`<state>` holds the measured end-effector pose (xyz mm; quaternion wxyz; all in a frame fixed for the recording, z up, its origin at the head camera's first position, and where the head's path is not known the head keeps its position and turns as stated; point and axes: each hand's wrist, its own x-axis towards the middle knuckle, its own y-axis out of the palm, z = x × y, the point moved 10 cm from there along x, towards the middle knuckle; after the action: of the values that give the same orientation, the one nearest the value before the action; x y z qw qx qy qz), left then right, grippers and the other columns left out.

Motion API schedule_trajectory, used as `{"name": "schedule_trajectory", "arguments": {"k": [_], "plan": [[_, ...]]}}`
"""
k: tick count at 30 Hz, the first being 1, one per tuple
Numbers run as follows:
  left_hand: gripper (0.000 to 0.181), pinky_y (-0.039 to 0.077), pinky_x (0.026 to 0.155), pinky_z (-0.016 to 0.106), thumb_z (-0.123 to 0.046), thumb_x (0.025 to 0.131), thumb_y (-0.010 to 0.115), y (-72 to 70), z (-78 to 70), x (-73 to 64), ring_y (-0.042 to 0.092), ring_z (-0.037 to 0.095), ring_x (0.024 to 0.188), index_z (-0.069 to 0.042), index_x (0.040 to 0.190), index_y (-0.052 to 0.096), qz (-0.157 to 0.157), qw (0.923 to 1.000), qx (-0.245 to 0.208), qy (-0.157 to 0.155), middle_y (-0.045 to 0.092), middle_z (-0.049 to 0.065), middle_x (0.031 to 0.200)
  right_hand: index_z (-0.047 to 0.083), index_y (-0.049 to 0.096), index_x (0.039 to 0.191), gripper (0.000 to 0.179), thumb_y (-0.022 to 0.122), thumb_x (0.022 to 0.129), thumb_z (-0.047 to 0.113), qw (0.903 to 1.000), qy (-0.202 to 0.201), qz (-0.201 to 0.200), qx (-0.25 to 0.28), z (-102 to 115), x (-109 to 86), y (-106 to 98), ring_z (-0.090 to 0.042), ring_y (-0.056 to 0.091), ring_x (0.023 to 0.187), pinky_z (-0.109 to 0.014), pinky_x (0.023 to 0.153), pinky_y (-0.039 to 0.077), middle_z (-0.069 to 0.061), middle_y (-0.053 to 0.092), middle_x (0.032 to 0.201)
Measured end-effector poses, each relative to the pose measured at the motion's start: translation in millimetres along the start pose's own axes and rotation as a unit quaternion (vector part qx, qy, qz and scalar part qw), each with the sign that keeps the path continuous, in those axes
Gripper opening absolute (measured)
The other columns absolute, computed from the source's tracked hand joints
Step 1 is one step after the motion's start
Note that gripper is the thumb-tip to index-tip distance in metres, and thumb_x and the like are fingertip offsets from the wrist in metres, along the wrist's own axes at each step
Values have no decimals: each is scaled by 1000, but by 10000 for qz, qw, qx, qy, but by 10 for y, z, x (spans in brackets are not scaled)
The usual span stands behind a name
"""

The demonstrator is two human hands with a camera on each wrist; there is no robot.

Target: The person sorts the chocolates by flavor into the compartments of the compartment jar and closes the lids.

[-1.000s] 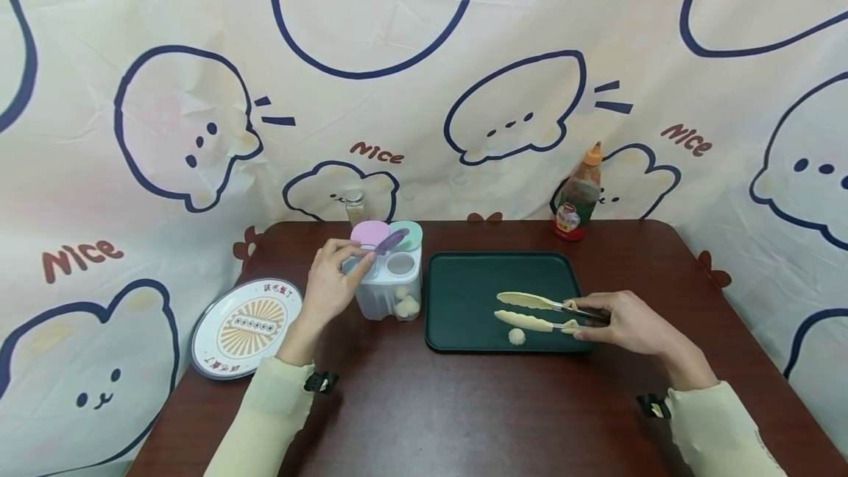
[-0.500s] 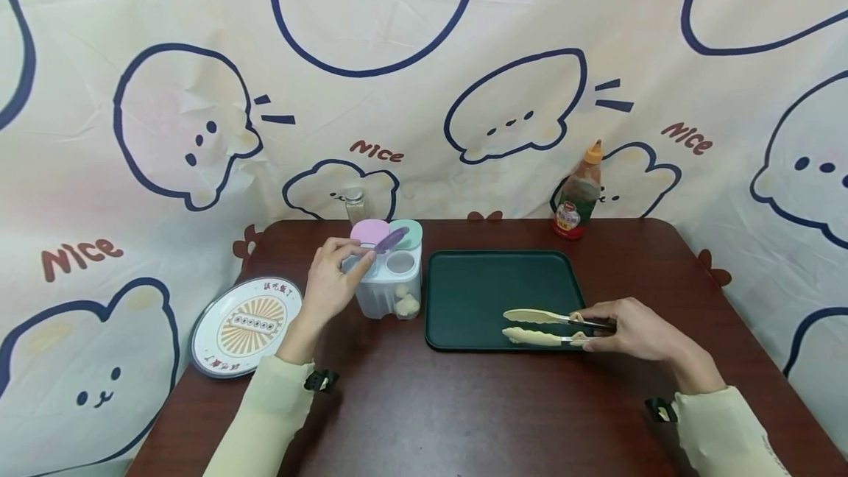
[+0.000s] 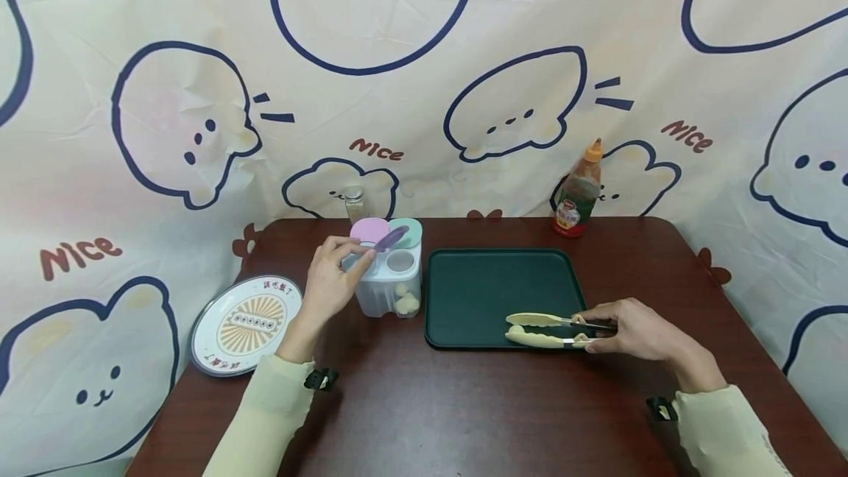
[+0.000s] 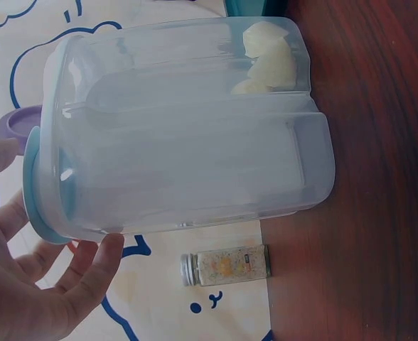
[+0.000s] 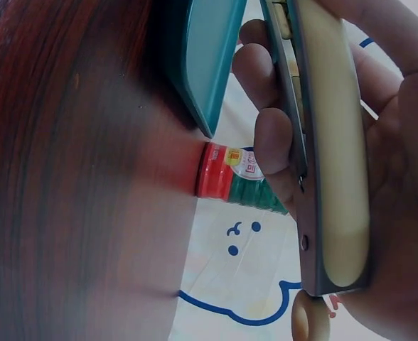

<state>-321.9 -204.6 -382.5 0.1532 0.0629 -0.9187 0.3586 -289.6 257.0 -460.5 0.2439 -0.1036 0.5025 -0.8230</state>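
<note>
My left hand (image 3: 331, 278) holds the top of a clear storage box (image 3: 380, 293) with several coloured round lids. In the left wrist view, the thumb is by the purple lid (image 4: 18, 126) and the fingers are around the rim of a blue lid (image 4: 42, 192). The purple lid stands tilted up, leaving a round hole uncovered. Pale lumps (image 4: 271, 60) lie at the bottom of one compartment. My right hand (image 3: 636, 328) grips cream-tipped tongs (image 3: 543, 320) over the front of a dark green tray (image 3: 490, 278). A small pale lump seems to sit between their tips, mostly hidden.
A white patterned plate (image 3: 245, 326) lies at the left of the brown table (image 3: 424, 411). Behind the box stands a small spice jar (image 3: 355, 203). A sauce bottle (image 3: 578, 190) with an orange cap is at the back right, by the printed cloth.
The tongs have moved slightly right and toward me, down over the pale ball, and their tips have drawn closer together. My left hand and the box stay as they were.
</note>
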Motion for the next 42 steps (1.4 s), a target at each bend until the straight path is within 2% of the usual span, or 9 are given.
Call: {"name": "schedule_trajectory", "arguments": {"k": [8, 14, 20, 25, 31, 42], "plan": [[43, 43, 97, 52, -48, 94, 63, 7, 5, 1, 48, 29, 120, -9, 110, 73, 15, 10000, -26, -37, 58, 9, 131, 17, 73, 121, 47, 80, 82, 40, 9999, 160, -64, 8, -47, -16, 14, -9, 58, 79, -20, 63, 45, 0, 73, 107], [44, 43, 97, 51, -50, 94, 63, 2, 8, 1, 48, 29, 120, -10, 110, 74, 17, 10000, -13, -56, 58, 8, 130, 17, 72, 122, 46, 80, 83, 40, 9999, 105, -125, 39, -44, -14, 21, -8, 58, 79, -21, 64, 45, 1, 73, 108], [45, 43, 97, 52, -51, 94, 62, -1, 1, -2, 48, 28, 120, -10, 111, 74, 26, 10000, -30, -41, 58, 8, 130, 16, 72, 123, 48, 78, 84, 44, 9998, 24, -101, 174, -37, -2, 48, -7, 59, 83, -21, 69, 49, -1, 73, 111], [45, 43, 97, 52, -51, 94, 62, 7, 9, -4, 47, 28, 121, -11, 111, 73, 53, 10000, -43, -64, 57, 8, 131, 16, 71, 124, 50, 77, 85, 46, 9997, 130, -104, 191, -61, -2, 58, -10, 61, 86, -21, 71, 50, 0, 72, 113], [44, 43, 97, 52, -50, 94, 63, 4, 8, -4, 48, 29, 120, -10, 110, 74, 18, 10000, -46, -57, 58, 8, 130, 15, 70, 125, 52, 77, 84, 46, 9990, 172, -295, 284, -58, 11, 36, -12, 61, 87, -22, 70, 50, 0, 72, 113], [43, 43, 94, 50, -49, 94, 63, -3, -5, -6, 49, 29, 119, -10, 110, 74, -21, 10000, -12, -6, 58, 9, 130, 15, 70, 125, 51, 78, 84, 44, 9960, 126, -754, 461, 75, 90, -91, -6, 58, 79, -22, 64, 48, 4, 74, 104]]}}
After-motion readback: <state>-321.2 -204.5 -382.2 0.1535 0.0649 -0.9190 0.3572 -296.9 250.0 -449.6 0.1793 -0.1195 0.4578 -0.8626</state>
